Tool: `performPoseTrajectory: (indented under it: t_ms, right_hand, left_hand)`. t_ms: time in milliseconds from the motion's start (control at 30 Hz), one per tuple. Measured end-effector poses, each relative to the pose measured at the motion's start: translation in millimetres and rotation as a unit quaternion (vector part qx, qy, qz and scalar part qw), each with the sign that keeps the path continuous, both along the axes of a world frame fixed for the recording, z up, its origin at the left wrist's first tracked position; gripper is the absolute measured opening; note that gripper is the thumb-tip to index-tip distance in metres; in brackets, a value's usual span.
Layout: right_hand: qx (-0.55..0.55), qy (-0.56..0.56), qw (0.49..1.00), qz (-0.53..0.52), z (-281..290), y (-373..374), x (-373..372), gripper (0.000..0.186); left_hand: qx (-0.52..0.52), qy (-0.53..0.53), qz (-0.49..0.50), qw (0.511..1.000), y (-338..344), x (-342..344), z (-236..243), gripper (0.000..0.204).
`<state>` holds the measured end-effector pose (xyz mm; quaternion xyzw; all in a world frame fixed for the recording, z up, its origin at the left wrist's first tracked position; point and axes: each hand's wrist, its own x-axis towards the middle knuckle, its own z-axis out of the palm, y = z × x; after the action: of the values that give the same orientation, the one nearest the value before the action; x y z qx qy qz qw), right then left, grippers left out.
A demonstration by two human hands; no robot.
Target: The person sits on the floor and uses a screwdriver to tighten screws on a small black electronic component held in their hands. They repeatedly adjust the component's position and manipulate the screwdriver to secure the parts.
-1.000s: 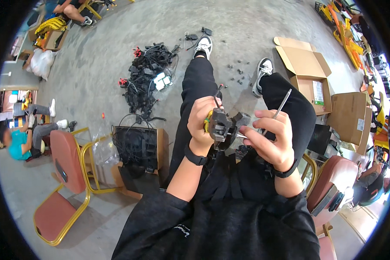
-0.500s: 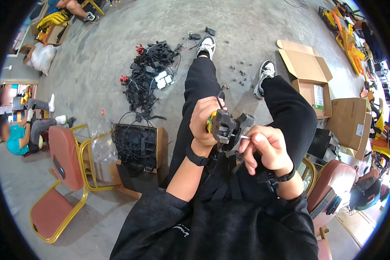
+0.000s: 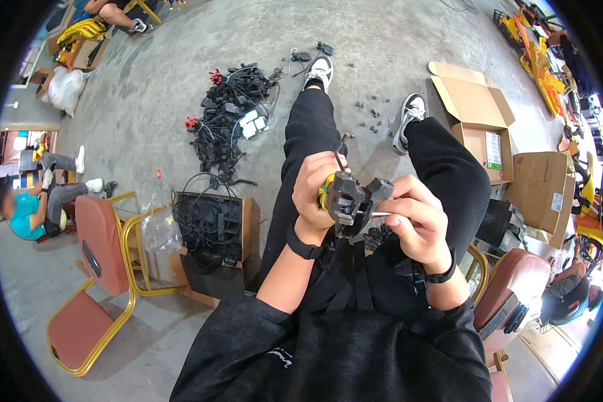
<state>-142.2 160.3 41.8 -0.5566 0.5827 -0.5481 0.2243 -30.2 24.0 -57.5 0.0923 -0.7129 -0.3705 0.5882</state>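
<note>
My left hand (image 3: pixel 315 191) is closed around a dark jointed mechanism (image 3: pixel 348 204), with a yellow part (image 3: pixel 325 191) showing by the fingers and a thin dark stem with a reddish tip (image 3: pixel 340 149) rising above it. My right hand (image 3: pixel 412 221), at the mechanism's right side, pinches a slim metal rod (image 3: pixel 380 214) that meets the mechanism; the rod's other end is hidden by my fingers. Both hands are held over my lap, between my knees.
A cabled pile of black parts (image 3: pixel 221 114), small scattered pieces (image 3: pixel 375 112) and an open cardboard box (image 3: pixel 472 94) lie on the floor. A cable box (image 3: pixel 208 228) and chairs (image 3: pixel 99 248) flank me. Other people (image 3: pixel 27 214) sit at left and right.
The long metal shaft that stood up from my right hand a second ago no longer shows. That hand's fingers curled down, then rose again around the rod. My left hand has stayed nearly still.
</note>
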Motion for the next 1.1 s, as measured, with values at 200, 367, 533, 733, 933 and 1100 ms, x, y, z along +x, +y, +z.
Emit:
performPoseTrajectory:
  t_ms: [200,367,533,733,933,1100]
  right_hand:
    - [-0.115,0.226,0.963,-0.086,-4.5,-1.8,-2.2,0.026]
    - [-0.084,0.177,0.980,-0.033,-4.4,-3.9,-4.6,0.022]
    - [0.169,-0.473,0.856,0.124,12.0,10.2,5.2,0.038]
    - [0.126,-0.346,0.927,0.073,0.5,10.6,4.8,0.032]
    - [0.002,-0.067,0.998,0.019,-4.0,1.9,0.6,0.012]
    - [-0.033,0.013,0.999,-0.039,-3.4,1.2,1.4,0.014]
  left_hand:
    - [-0.005,-0.007,-0.001,1.000,1.5,-1.9,4.2,0.038]
    - [-0.011,-0.005,0.014,1.000,1.1,-1.0,1.0,0.038]
    - [-0.009,-0.003,-0.001,1.000,-1.5,0.9,2.0,0.038]
    - [0.002,-0.011,-0.007,1.000,-0.4,1.4,3.8,0.037]
    - [0.020,-0.005,-0.024,1.000,-0.5,4.1,4.5,0.036]
    - [0.022,-0.007,-0.026,0.999,-0.5,3.4,2.9,0.034]
